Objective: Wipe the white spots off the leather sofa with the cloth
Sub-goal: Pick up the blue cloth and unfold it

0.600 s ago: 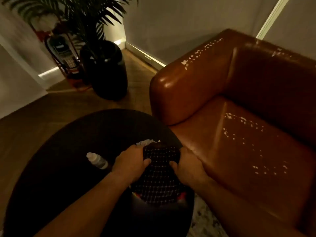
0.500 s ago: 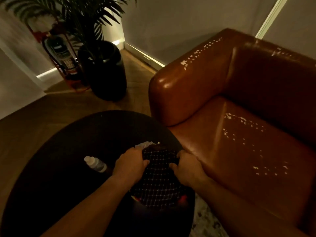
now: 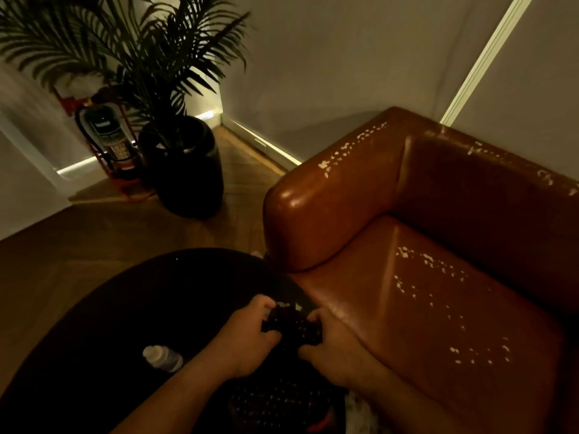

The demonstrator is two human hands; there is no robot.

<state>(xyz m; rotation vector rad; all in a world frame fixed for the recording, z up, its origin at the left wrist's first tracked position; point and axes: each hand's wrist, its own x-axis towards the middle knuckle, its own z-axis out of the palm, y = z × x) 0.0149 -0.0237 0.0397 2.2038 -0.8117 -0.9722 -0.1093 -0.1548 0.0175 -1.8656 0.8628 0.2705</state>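
The left hand (image 3: 247,333) and right hand (image 3: 332,349) are both gripping the bunched dark cloth (image 3: 291,321) over the table (image 3: 141,308), beside the leather sofa (image 3: 313,208) (white spots (image 3: 416,264) dotting its seat).

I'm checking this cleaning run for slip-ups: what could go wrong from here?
The bottle lies on the dark table close by the left forearm; lifting the cloth, gripped by the left hand and right hand, might knock it rolling. The white spots mark the seat, armrest and backrest top; some could be missed.
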